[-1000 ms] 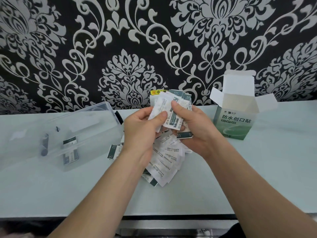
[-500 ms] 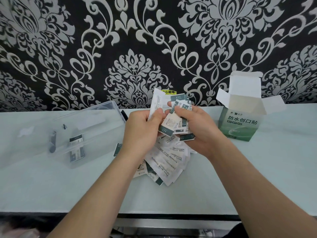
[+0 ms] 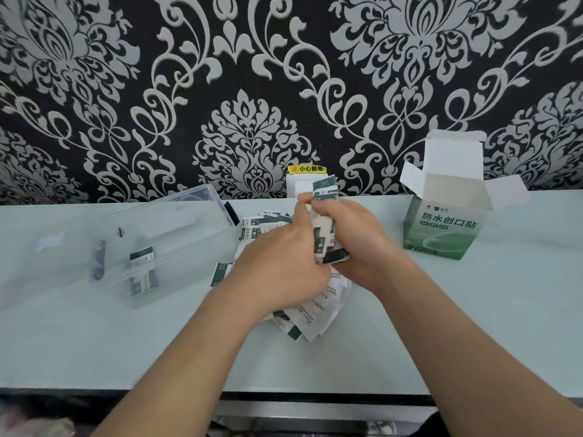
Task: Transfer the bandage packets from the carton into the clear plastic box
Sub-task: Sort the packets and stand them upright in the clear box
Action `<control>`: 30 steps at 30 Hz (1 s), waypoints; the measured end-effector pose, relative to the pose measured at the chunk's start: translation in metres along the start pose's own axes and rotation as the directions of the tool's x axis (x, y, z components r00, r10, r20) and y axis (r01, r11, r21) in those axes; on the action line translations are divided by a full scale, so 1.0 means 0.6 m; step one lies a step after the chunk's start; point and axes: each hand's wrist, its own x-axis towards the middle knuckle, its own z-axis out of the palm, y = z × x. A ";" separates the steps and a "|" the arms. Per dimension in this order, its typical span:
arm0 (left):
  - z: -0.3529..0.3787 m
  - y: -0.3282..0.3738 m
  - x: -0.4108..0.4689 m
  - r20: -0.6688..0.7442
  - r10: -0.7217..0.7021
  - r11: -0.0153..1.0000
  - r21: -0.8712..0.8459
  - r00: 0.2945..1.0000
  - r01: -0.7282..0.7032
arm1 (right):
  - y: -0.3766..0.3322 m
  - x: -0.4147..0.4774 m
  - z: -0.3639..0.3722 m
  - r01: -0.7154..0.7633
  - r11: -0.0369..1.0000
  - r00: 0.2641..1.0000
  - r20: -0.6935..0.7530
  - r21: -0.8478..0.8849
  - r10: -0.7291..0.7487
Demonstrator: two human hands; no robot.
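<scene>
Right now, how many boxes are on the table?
2: the clear plastic box on the left and the open green carton on the right. None looks hidden.

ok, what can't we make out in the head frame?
Green-and-white cardboard carton: head view, its front wall hides the inside.
White-and-green bandage packets being held: head view, left hand and right hand cover the count.
Clear plastic box: head view, small dark item inside, too blurred to identify.

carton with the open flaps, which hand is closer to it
Right. The right hand grips bandage packets just left of the carton, apart from it. The left hand is farther, beyond the right hand, toward the clear plastic box.
</scene>
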 end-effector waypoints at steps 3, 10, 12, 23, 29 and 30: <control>-0.019 -0.015 -0.003 -0.110 0.057 0.998 -0.026 0.992 -0.060 | -0.007 0.003 -0.011 -0.024 1.000 0.999 -0.043 -0.011 0.023; 0.003 -0.017 -0.005 -0.038 0.186 0.973 -0.134 0.982 -0.189 | 0.001 -0.012 0.007 -0.106 0.972 0.968 0.201 -0.211 0.149; 0.001 -0.025 -0.003 -0.080 0.192 0.958 -0.199 0.978 -0.205 | 0.000 -0.011 0.006 -0.078 0.962 0.964 0.227 -0.260 0.139; -0.006 -0.040 0.001 -0.160 0.152 0.926 -0.322 0.975 -0.197 | -0.007 -0.016 0.003 0.023 0.945 0.936 0.338 -0.325 0.093; -0.041 -0.069 0.000 -0.060 0.174 0.742 -0.649 0.983 -0.171 | -0.022 -0.014 -0.020 -0.076 0.961 0.885 0.426 -0.267 0.189; -0.043 -0.068 -0.002 -0.060 0.174 0.698 -0.697 0.983 -0.166 | -0.024 -0.017 -0.019 -0.085 0.961 0.861 0.467 -0.262 0.204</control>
